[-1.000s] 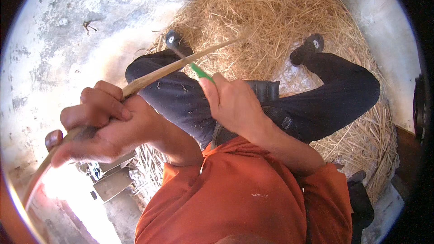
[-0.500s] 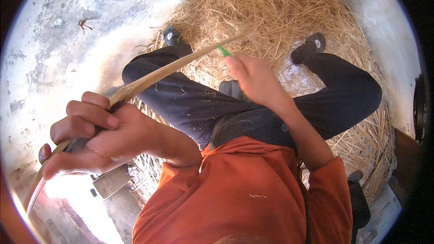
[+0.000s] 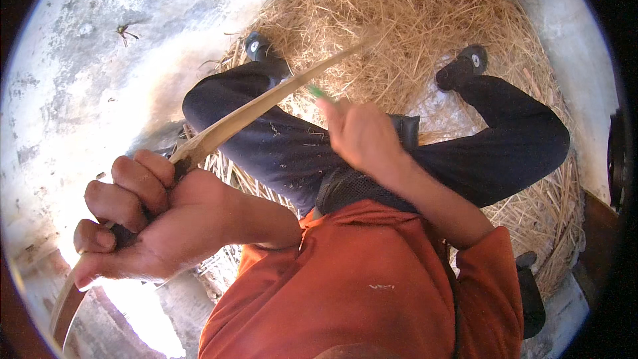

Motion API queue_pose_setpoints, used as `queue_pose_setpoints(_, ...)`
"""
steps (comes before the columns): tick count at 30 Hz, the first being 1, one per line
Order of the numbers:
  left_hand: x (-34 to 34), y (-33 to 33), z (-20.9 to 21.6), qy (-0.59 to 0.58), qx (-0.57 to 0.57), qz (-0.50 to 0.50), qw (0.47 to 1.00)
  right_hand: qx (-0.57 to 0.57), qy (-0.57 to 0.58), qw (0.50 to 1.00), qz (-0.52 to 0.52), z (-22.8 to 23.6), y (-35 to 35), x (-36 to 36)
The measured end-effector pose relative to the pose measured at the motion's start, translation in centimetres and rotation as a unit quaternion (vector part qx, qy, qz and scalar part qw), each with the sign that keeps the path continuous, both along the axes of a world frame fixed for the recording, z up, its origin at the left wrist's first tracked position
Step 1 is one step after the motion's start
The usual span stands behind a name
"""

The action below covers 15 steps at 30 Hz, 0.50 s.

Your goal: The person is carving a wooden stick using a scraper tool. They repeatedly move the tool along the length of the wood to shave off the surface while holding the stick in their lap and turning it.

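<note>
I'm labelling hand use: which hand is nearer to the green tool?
The right hand: it holds the green tool. The left hand is farther off, toward the picture's lower left, gripping the long pale strip.

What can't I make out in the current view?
Head view:
Green tool: grip hidden by the right hand; front end blurred.
Long pale strip: partly hidden by the left hand; lower end cut off by the picture's rim.
Its far tip: blurred against the straw.

A stick (image 3: 266,102) runs through the left hand (image 3: 173,223) and above the left leg (image 3: 272,143); a tool (image 3: 318,92) juts from the right hand (image 3: 365,138); straw (image 3: 399,6) spreads beyond both.
</note>
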<state>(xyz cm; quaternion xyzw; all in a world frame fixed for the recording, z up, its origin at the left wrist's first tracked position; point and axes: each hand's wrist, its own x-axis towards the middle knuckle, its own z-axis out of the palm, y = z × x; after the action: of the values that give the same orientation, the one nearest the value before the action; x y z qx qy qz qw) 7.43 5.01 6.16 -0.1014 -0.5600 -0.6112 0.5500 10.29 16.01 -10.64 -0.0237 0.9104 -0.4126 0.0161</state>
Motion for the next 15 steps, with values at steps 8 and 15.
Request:
queue_pose_setpoints(8,-0.1,0.9,0.0,-0.006,0.012,0.008,1.0,-0.134,-0.04,0.99,0.026,2.7,-0.7,1.1)
queue_pose_setpoints(15,1.1,-1.3,-0.1,0.024,-0.025,-0.242,0.97,-0.211,-0.063,0.974,0.054,5.9,0.4,1.1)
